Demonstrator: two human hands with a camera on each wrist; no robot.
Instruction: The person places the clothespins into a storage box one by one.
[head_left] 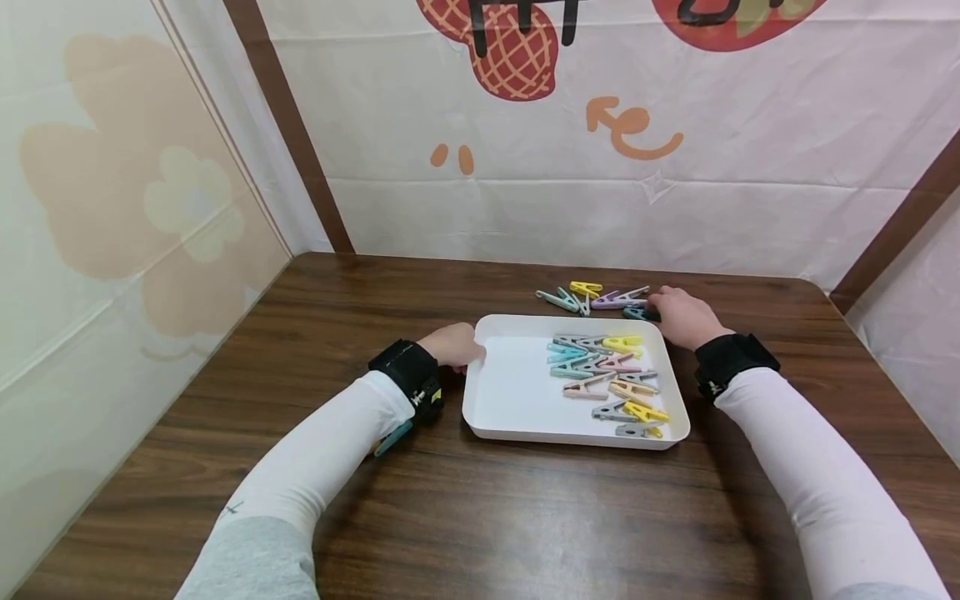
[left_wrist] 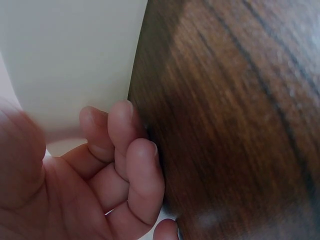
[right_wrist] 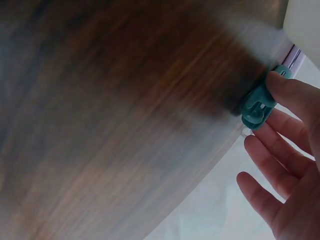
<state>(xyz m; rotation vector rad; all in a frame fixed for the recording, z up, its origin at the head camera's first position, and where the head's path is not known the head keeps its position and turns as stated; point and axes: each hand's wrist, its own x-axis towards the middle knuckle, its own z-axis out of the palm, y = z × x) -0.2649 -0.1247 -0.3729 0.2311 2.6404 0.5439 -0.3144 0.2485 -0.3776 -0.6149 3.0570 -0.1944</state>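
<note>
A white tray [head_left: 517,400] lies on the table with clothespins [head_left: 596,367] of several colours in its right half. My left hand [head_left: 456,344] grips the tray's left rim. Seen from the left wrist, its curled fingers [left_wrist: 142,170] sit against the outer wall with the thumb on the other side of the rim. Beyond the tray's far right corner, my right hand [head_left: 684,317] pinches a dark teal clothespin [right_wrist: 260,105] between thumb and fingers. A purple clothespin [right_wrist: 296,56] shows just behind it in the right wrist view.
Past the tray's far edge lies a loose group of clothespins, including a yellow one [head_left: 586,287] and a mint one [head_left: 557,301]. A teal piece [head_left: 393,437] shows beside the left sleeve. A printed cloth wall [head_left: 525,217] rises behind the brown wooden table [head_left: 540,517].
</note>
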